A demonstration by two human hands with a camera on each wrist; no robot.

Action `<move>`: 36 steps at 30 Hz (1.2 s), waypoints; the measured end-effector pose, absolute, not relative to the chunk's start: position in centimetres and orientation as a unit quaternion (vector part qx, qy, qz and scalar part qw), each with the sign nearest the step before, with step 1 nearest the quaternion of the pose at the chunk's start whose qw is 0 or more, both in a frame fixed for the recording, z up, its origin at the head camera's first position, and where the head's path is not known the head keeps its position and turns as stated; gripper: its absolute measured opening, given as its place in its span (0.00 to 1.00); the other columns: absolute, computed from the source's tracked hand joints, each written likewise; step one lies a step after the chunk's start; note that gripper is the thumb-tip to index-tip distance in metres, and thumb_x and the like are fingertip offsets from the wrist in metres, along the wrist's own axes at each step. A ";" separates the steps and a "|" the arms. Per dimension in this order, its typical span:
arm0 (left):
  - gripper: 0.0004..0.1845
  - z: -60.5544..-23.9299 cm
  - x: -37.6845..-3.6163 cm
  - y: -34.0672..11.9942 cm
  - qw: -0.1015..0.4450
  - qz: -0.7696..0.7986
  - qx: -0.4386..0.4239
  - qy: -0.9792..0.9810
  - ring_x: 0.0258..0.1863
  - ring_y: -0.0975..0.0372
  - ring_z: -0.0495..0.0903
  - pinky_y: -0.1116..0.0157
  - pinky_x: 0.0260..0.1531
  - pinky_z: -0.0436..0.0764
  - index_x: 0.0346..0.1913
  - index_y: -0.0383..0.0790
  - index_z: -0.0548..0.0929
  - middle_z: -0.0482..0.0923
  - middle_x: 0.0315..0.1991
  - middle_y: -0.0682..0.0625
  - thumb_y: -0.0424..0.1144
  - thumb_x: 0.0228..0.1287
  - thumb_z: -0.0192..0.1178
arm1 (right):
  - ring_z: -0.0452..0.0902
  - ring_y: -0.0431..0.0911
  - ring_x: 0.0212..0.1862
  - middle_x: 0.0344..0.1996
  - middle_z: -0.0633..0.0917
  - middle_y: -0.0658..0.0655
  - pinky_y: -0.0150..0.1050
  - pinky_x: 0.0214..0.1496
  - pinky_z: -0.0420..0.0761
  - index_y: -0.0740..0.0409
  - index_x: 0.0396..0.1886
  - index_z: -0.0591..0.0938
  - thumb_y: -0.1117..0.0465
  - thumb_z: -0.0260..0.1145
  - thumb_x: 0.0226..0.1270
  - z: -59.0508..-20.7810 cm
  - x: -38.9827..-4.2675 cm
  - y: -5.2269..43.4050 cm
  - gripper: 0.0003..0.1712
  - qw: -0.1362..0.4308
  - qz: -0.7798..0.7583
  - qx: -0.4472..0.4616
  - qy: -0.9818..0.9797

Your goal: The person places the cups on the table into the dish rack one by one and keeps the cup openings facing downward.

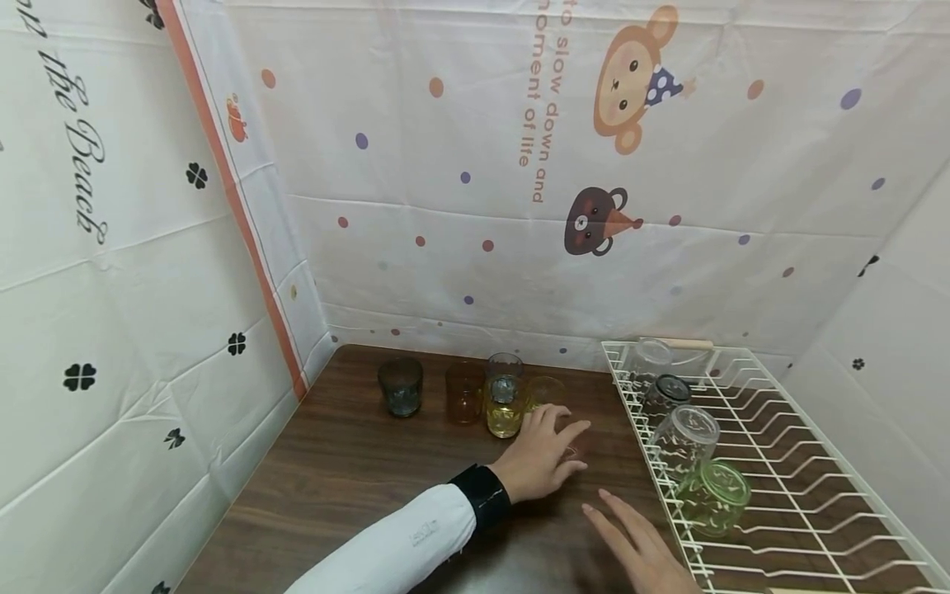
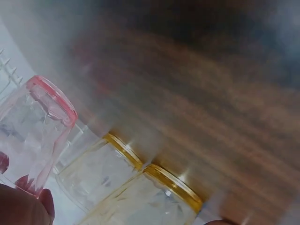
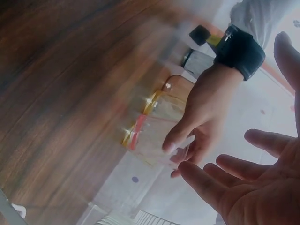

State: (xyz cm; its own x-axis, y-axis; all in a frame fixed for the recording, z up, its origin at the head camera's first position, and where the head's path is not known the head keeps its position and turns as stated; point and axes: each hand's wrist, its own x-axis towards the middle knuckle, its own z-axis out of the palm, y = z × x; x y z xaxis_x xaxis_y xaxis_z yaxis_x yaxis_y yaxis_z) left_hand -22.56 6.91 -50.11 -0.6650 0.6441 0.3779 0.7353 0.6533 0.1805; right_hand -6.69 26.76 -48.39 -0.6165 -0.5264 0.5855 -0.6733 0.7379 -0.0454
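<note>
Left to right: a dark glass (image 1: 401, 386), brown glass (image 1: 465, 394) & yellow glass (image 1: 505, 408) are standing in a row at the back of the counter (image 1: 349, 470). The left hand (image 1: 545, 454) is gripping a pink-rimmed glass (image 3: 149, 140), fingers (image 3: 174, 139) curled round it, just beside the yellow ones. Risk: it's sitting close enough to be knocking neighbours over. The right hand (image 1: 641, 549) is hovering w/ fingers spread, holding nothing, near the rack (image 1: 801, 462); could be bumping the green glass (image 1: 714, 493).

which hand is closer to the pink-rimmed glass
Left. The left hand grips the pink-rimmed glass on the table; the right hand hangs open just beside it, not touching.
</note>
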 end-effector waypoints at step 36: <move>0.30 -46.4 -13.1 1.6 -0.174 -0.717 -0.248 -0.628 0.52 0.66 0.84 0.65 0.55 0.89 0.75 0.33 0.64 0.77 0.61 0.40 0.53 0.87 0.49 | 0.78 0.40 0.54 0.74 0.77 0.62 0.24 0.51 0.73 0.52 0.75 0.78 0.32 0.59 0.78 -42.5 -7.9 23.8 0.39 0.345 0.184 0.327 -0.861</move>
